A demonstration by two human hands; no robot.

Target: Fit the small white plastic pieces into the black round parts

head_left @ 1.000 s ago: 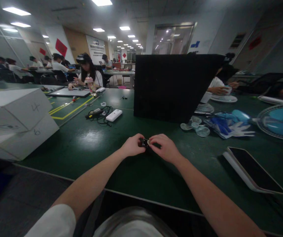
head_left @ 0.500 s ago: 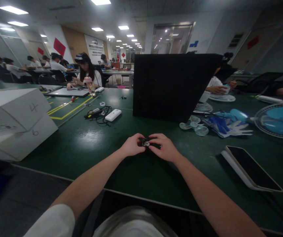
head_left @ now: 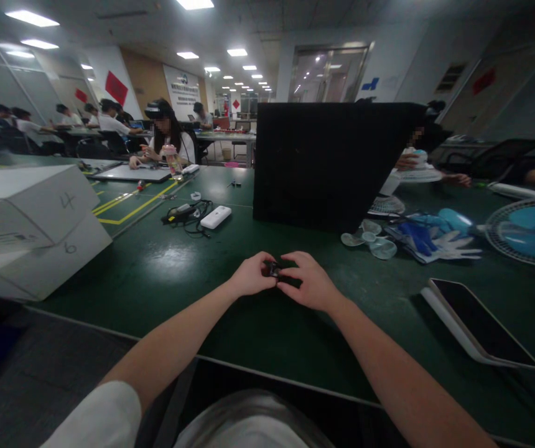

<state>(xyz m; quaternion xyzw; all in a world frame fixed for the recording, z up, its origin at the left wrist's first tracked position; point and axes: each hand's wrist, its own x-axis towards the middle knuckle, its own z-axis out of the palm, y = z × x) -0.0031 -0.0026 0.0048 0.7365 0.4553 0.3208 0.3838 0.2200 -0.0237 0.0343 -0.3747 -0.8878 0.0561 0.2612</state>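
Between my two hands, just above the green table [head_left: 188,320], is a small dark part with a metallic bit [head_left: 274,270]; its kind is too small to make out. My left hand [head_left: 253,275] pinches it from the left, thumb below and fingers above. From the right, the thumb and fingertips of my right hand [head_left: 310,280] close on the same part and cover some of it. Both forearms reach in over the table's front edge.
A tall black box [head_left: 323,165] stands ahead. White boxes [head_left: 38,218] are at the left, a white power bank [head_left: 216,217] and cables [head_left: 186,213] ahead-left. Fan blades [head_left: 370,236], gloves [head_left: 435,241], a fan grille [head_left: 529,230] and a phone-like device [head_left: 482,320] lie right. Co-workers sit beyond.
My right fingers have shifted slightly left over the small part, hiding its round metallic face. My left hand barely moved. Behind the black box, a co-worker has raised a white fan piece.
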